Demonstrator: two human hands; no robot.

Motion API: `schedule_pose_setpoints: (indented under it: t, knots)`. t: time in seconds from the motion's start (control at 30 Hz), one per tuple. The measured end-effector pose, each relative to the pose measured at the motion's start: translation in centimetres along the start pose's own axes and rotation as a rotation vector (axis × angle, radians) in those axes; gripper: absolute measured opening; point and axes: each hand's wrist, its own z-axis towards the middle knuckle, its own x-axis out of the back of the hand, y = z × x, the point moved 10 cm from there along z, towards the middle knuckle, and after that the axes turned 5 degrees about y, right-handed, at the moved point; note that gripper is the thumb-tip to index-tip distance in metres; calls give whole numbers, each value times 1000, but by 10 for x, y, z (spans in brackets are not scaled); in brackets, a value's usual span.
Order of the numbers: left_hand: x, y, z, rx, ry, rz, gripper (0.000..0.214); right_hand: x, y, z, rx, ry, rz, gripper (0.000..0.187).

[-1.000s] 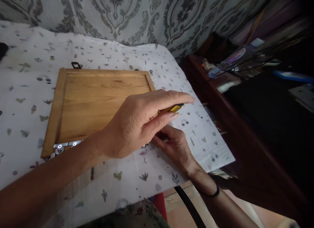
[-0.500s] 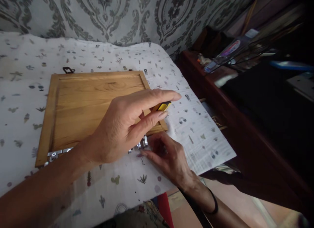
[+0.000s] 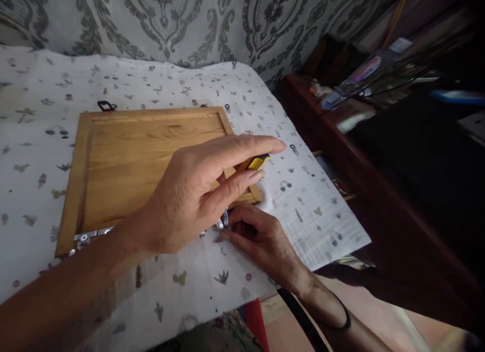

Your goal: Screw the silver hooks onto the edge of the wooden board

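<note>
My left hand (image 3: 189,200) reaches across a framed wooden panel (image 3: 147,145), thumb and fingers closed round a yellow-and-black tool handle (image 3: 258,162). Its forefinger stretches past the handle, and the tool's other end is hidden by the hand. At the panel's near right edge my right hand (image 3: 261,241) pinches a small silver metal fitting (image 3: 223,220) between thumb and fingertips; my left hand partly covers this spot. Along the near left edge lies another silver fitting (image 3: 88,237) with a cross-head screw, partly behind my left forearm.
A white printed cloth (image 3: 182,84) covers the table under the panel. Near the panel's far edge is a dark metal loop (image 3: 106,106). Dark red furniture (image 3: 364,165) stands close on the right, bearing a clear bottle (image 3: 352,82). A patterned wall covering (image 3: 159,23) rises behind.
The right fingers have drawn in slightly on the silver fitting, which now appears tilted. My left hand keeps its grip on the handle. The view has shifted a little.
</note>
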Motion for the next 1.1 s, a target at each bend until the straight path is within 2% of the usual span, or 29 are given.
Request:
schedule_pose_setpoints:
  t: [0.23,0.47,0.6,0.83,1.0,1.1]
  knots:
    - [3,3,-1,-40,38,-18,30,0,1,1,-21,14,2,14]
    - [-4,2,1,19,-18,-19,31,8,-5,-4,109,153,-15,10]
    - [-5,1,1,37,-37,-31,33,11,-11,-5,152,156,-7,9]
    - [-8,0,-1,48,-49,-75,35,10,-10,-10,100,189,-127,11]
    - [-7,2,0,63,-55,-88,36,8,-23,-9,212,189,-179,25]
    - [-7,0,1,106,-73,-43,37,6,-31,-9,295,170,-227,26]
